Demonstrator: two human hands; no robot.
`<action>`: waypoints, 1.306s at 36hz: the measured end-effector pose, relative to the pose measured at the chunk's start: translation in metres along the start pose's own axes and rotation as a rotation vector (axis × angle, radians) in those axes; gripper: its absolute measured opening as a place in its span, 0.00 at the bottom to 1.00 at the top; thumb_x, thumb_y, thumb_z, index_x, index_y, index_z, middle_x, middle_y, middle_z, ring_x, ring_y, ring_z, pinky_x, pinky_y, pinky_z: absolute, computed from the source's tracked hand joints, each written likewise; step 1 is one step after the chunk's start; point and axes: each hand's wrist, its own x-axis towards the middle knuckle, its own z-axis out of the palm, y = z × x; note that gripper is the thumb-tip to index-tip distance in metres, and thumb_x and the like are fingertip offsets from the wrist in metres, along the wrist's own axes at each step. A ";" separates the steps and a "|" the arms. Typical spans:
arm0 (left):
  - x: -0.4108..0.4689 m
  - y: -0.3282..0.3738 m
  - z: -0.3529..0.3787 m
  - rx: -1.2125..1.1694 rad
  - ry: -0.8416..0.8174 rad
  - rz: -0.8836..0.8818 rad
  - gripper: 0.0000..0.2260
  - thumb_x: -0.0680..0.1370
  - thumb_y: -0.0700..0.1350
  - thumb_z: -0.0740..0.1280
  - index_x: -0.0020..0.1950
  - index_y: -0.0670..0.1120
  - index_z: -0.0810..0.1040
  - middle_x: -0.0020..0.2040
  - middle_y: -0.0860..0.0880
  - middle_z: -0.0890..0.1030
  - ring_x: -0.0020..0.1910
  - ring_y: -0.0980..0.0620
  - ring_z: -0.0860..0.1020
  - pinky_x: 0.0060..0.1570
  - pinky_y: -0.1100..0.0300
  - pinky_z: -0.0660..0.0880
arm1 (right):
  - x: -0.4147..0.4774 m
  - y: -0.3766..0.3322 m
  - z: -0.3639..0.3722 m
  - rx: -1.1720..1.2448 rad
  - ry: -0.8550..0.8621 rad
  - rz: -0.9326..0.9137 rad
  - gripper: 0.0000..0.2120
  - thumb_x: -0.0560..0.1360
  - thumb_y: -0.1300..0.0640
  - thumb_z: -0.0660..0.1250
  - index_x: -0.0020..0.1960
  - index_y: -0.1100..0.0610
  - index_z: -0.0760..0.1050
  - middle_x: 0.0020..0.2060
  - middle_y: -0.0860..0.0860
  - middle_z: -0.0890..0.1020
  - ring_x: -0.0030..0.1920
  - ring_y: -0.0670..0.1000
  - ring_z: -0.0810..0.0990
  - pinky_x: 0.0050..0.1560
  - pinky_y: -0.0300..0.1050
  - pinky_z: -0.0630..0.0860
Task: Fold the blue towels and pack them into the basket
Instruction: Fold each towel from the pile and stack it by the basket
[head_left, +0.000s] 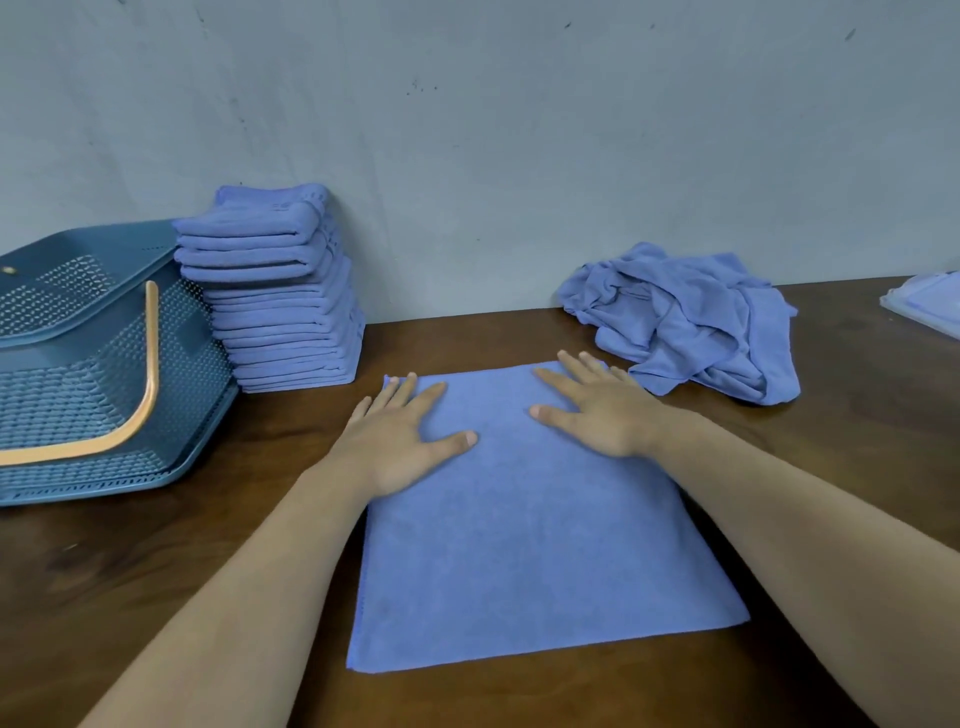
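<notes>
A blue towel (535, 545) lies spread flat on the counter (156, 571) under the left hand (400, 441) and right hand (597, 410), both pressing near its far edge with fingers straight, each grip released: the step looks like smoothing before the first fold. Next the fingers would need to pinch two corners and carry one edge onto the opposite; the folded stack (285, 312) stands beside the basket (104, 338), not yet packed

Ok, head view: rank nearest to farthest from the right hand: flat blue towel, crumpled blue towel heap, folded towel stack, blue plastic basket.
1. Flat blue towel: under the right hand.
2. Crumpled blue towel heap: just right of it.
3. Folded towel stack: left, by the wall.
4. Blue plastic basket: far left.
</notes>
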 end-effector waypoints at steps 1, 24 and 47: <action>0.000 -0.002 -0.001 0.000 0.001 -0.003 0.50 0.67 0.87 0.49 0.86 0.66 0.48 0.87 0.56 0.42 0.86 0.55 0.39 0.84 0.48 0.41 | 0.001 0.005 0.002 0.026 0.005 0.021 0.40 0.76 0.19 0.45 0.84 0.32 0.44 0.85 0.43 0.40 0.85 0.48 0.37 0.84 0.56 0.41; -0.132 0.070 0.028 0.003 0.010 0.100 0.33 0.84 0.70 0.48 0.87 0.59 0.51 0.88 0.56 0.47 0.86 0.55 0.43 0.84 0.51 0.43 | -0.137 -0.062 0.031 -0.030 0.008 -0.153 0.35 0.81 0.25 0.45 0.85 0.35 0.43 0.85 0.42 0.41 0.85 0.48 0.39 0.84 0.55 0.43; -0.208 0.051 0.031 0.075 0.298 0.420 0.23 0.85 0.64 0.59 0.80 0.60 0.69 0.82 0.60 0.65 0.83 0.56 0.59 0.81 0.49 0.59 | -0.221 -0.013 0.048 -0.049 0.339 -0.489 0.19 0.87 0.41 0.57 0.78 0.33 0.68 0.82 0.34 0.60 0.83 0.45 0.57 0.79 0.51 0.61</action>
